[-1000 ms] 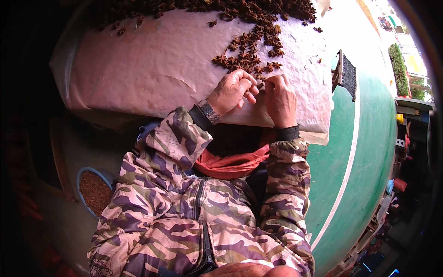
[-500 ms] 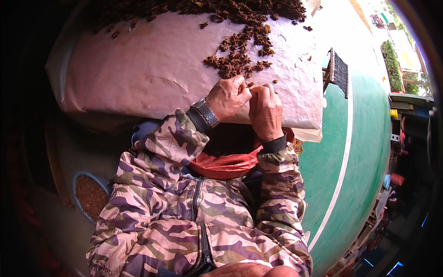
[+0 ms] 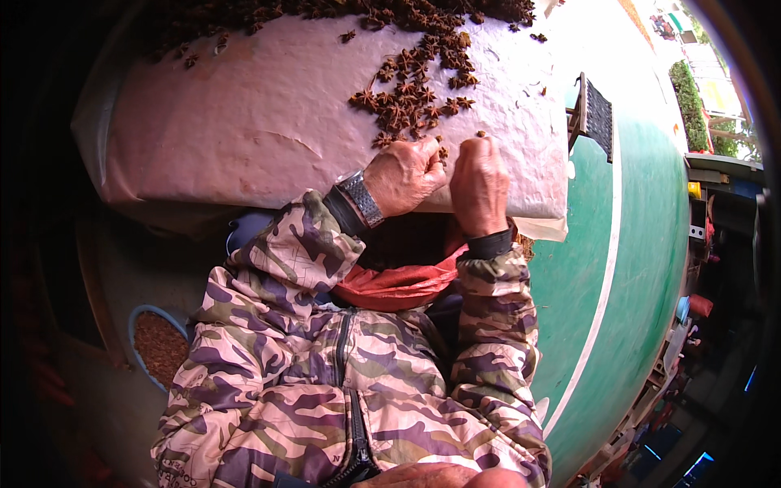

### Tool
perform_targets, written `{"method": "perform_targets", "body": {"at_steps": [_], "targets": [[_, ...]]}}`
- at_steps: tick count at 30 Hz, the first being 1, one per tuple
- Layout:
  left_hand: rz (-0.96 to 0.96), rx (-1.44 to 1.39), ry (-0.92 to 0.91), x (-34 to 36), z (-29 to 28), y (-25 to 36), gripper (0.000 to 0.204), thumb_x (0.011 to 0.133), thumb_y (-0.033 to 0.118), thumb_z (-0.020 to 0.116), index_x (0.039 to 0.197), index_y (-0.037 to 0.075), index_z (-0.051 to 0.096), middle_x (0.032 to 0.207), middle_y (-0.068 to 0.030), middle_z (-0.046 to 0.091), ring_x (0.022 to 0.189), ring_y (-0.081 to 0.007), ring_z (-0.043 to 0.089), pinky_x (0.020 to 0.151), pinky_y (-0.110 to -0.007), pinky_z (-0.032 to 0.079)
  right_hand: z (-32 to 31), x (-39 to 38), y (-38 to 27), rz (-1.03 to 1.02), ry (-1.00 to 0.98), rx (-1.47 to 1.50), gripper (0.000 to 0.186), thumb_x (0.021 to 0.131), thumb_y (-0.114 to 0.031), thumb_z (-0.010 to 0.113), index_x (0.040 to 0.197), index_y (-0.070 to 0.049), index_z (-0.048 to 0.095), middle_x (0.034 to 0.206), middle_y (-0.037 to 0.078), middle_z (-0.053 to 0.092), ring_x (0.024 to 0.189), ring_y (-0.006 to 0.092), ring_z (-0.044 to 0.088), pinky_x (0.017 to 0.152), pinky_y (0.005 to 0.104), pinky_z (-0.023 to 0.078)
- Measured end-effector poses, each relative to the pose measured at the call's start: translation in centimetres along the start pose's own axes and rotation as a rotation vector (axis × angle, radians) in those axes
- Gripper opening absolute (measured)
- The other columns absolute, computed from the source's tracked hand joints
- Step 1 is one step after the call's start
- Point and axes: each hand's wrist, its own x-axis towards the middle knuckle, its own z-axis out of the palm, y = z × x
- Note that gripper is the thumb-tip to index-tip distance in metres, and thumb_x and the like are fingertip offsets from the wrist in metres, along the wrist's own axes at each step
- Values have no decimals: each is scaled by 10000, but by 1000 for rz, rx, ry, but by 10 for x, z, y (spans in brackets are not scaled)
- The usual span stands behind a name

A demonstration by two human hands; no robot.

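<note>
Dark brown star anise (image 3: 407, 110) lies scattered on a pale plastic-covered table (image 3: 228, 130), with a denser heap along its far side. My left hand (image 3: 407, 175) has a wristwatch and curled, pinched fingers just below the nearest pieces; small brown bits show at its fingertips. My right hand (image 3: 480, 183) is beside it, slightly apart, fingers curled down; what it holds, if anything, is hidden. Below both hands, at the table's near edge, is a red sack (image 3: 394, 289) with a dark interior.
A blue basin (image 3: 159, 342) of brown bits sits on the floor at lower left. At right, a green floor (image 3: 647, 268) with a white line runs beside the table, and a dark mesh rack (image 3: 595, 118) stands near its edge. Clutter lines the far right.
My hands drew close together with the left fingers closing, then the right hand moved a little up and right, away from the left. The whole view shifted slightly.
</note>
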Motion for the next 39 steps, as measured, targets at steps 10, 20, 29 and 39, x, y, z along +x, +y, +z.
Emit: {"method": "perform_targets", "body": {"at_steps": [10, 20, 29, 39], "targets": [[-298, -346, -101, 7, -26, -2, 157, 938, 132, 588, 839, 11, 582, 816, -96, 739, 594, -88, 628, 572, -256, 524, -46, -7, 142, 359, 348, -194, 127, 973, -147, 658, 982, -21, 666, 916, 181, 703, 835, 356, 686, 775, 437, 542], [-428, -728, 47, 13, -47, -19, 113, 929, 93, 667, 856, 44, 597, 811, -82, 735, 618, -98, 685, 517, -228, 544, -15, -8, 62, 198, -36, 37, 180, 948, -181, 684, 1092, -72, 679, 944, 162, 680, 772, 365, 688, 717, 466, 555], [-453, -733, 46, 7, -51, -23, 198, 982, 99, 568, 1156, 22, 623, 871, -82, 714, 646, -92, 676, 543, -218, 549, 10, -13, 57, 122, -71, -126, 115, 994, -172, 603, 969, -59, 600, 911, 207, 653, 783, 426, 663, 682, 511, 528], [-547, -723, -105, -18, -14, -17, 189, 989, 177, 698, 1082, 28, 628, 927, -50, 707, 710, -89, 692, 526, -202, 531, 10, -11, 15, 152, -76, 313, 131, 919, -50, 639, 1043, -39, 600, 775, 151, 663, 701, 333, 692, 660, 414, 545]]}}
